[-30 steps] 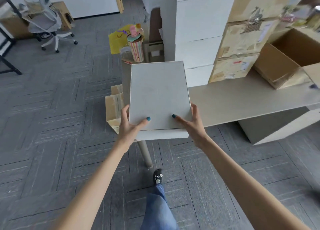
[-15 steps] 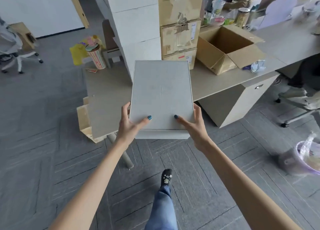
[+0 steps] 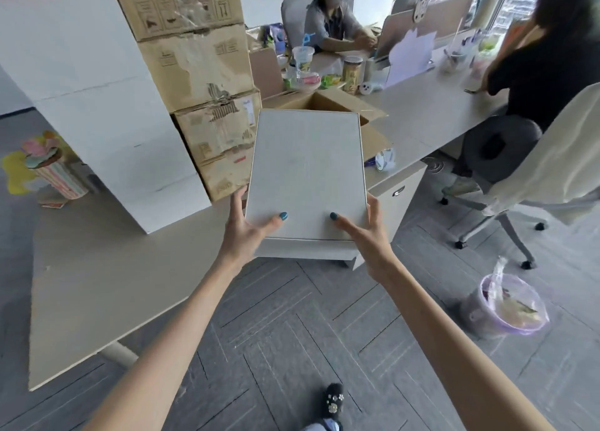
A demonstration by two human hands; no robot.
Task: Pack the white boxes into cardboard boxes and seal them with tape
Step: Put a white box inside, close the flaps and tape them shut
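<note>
I hold a flat white box [image 3: 305, 171] level in front of me, above the desk's front edge. My left hand [image 3: 248, 227] grips its near left corner, thumb on the lid. My right hand [image 3: 365, 232] grips the near right corner the same way. Behind the box, an open cardboard box [image 3: 328, 101] stands on the desk [image 3: 97, 268], mostly hidden by the white box. A roll of tape [image 3: 384, 159] lies on the desk just right of it. A stack of white boxes [image 3: 97, 106] rises at the left.
Worn sealed cardboard boxes [image 3: 201, 73] are stacked beside the white stack. Two seated people [image 3: 552, 57] work at the far side and right end of the desk. An office chair [image 3: 535, 177] and a lined bin [image 3: 506, 307] stand on the floor at right. A striped cup [image 3: 58, 174] sits at left.
My view has swung right and moved closer to the desk. The white box stays in both hands and now covers most of the open cardboard box.
</note>
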